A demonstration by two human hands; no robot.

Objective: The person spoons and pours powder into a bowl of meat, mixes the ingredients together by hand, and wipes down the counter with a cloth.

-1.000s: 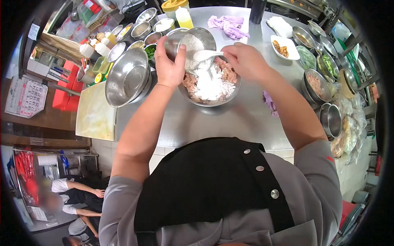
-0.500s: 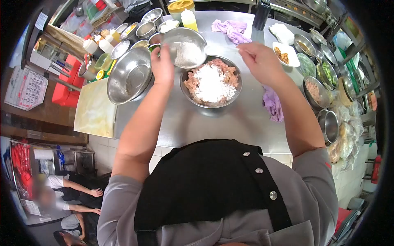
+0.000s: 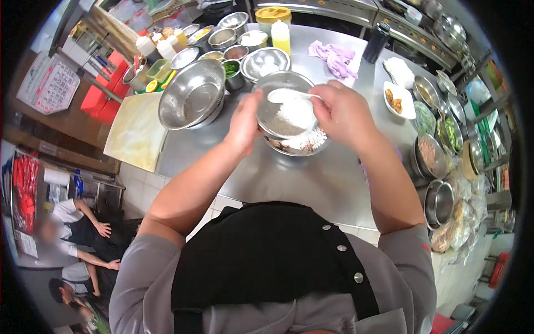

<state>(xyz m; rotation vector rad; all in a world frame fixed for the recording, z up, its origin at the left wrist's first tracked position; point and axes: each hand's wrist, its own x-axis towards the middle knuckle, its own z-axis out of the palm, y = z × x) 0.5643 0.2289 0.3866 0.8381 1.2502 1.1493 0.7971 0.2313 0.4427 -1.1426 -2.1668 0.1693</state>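
My left hand [image 3: 243, 122] grips the left side of a metal bowl [image 3: 269, 119], its fingers partly hidden by the rim. White powder [image 3: 296, 116] lies inside. Pinched in my right hand [image 3: 342, 111] is the handle of a white spoon [image 3: 282, 96], whose head is over the powder bowl. Beneath that bowl, and largely covered by it, a second metal bowl [image 3: 295, 154] stands on the table with minced meat [image 3: 283, 145] and white powder on top. To the left is a large metal bowl [image 3: 192, 94], tilted, with some wet residue.
A cutting board [image 3: 135, 132] lies at the left table edge. Squeeze bottles and small bowls crowd the back left, near a yellow-lidded tub [image 3: 273, 15]. Purple cloth [image 3: 335, 58], a black bottle [image 3: 377, 43] and several food bowls line the right. Two people are off at the lower left.
The powder bowl has come forward over the meat bowl in my left hand. My right hand has moved in from the right, and the white spoon now shows clearly in it.
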